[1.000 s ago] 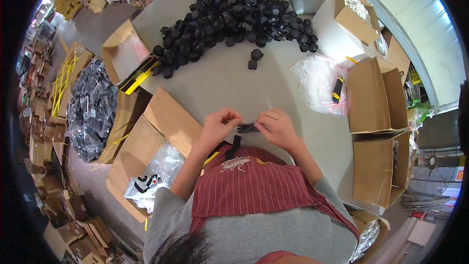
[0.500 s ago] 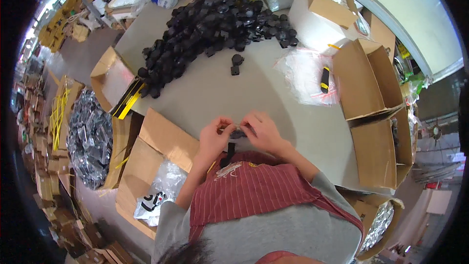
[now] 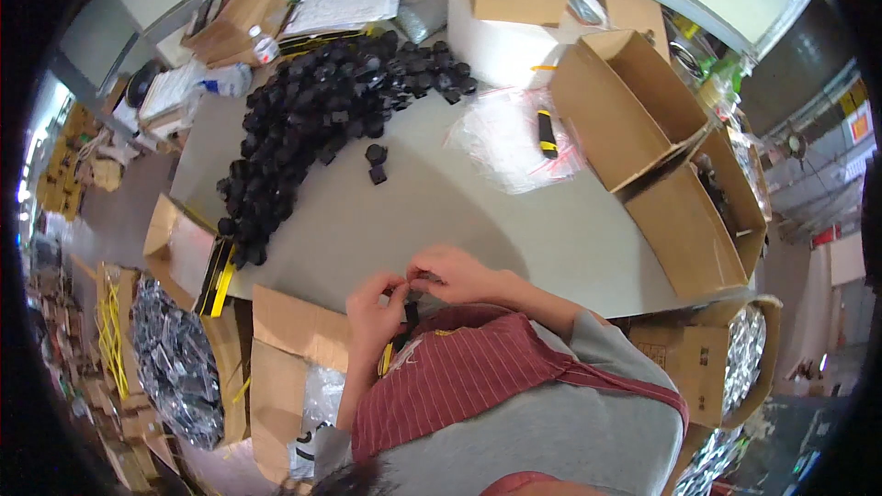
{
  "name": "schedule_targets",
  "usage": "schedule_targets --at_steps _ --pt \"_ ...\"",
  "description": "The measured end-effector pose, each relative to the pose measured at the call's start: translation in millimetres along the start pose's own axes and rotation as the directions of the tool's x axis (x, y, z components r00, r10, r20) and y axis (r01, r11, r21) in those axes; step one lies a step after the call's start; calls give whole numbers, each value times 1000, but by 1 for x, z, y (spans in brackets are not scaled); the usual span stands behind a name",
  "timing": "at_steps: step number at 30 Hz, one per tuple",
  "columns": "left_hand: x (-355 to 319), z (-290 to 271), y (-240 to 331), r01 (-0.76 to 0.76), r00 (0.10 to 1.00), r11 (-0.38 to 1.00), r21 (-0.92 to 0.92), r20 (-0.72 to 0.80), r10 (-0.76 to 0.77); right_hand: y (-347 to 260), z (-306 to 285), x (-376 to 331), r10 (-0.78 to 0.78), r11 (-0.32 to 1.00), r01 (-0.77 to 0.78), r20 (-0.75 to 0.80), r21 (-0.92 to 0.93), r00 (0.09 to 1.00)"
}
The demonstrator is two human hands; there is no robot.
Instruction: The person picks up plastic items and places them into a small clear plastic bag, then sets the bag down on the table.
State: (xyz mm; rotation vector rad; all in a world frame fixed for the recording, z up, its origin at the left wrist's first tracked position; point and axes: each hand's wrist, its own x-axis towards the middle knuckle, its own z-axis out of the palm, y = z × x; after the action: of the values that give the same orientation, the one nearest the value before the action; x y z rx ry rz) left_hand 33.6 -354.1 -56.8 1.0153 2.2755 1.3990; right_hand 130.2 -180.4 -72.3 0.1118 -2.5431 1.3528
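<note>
Close to my apron at the table's near edge, my left hand and my right hand meet, fingers pinched together. Between them is a small dark part, mostly covered by my fingers, so its kind cannot be made out. A black strap-like piece hangs just below the fingers. Farther out on the table lie a couple of small black plastic pieces, apart from the large heap of similar black pieces at the back left.
A black and yellow box cutter rests on clear plastic bags. Open cardboard boxes line the right side. Left of me stand a flattened carton and a box of wrapped dark parts. A white-filled carton sits at the back.
My view has turned to the right, so the table and heap appear shifted left. Both hands stay together at the small dark part; my right hand now covers more of it.
</note>
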Motion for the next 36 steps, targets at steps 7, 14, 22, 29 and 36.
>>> schedule_targets --at_steps 7,14,22,29,36 --pt "-1 1 5 -78 997 985 -152 14 81 -15 -9 -5 -143 990 143 -41 8 989" --pt "12 -19 3 77 993 975 -207 -70 -93 -8 -31 -23 29 1000 -29 95 -8 995" --pt "49 -9 4 133 990 899 -417 13 -141 -8 -68 -39 144 972 -128 -66 199 987" --pt "89 33 11 163 984 753 -638 157 -80 -12 -112 -64 416 717 -232 -136 658 899" --pt "69 48 -120 323 937 760 -564 75 -342 -23 -255 -167 89 727 625 -942 284 324"
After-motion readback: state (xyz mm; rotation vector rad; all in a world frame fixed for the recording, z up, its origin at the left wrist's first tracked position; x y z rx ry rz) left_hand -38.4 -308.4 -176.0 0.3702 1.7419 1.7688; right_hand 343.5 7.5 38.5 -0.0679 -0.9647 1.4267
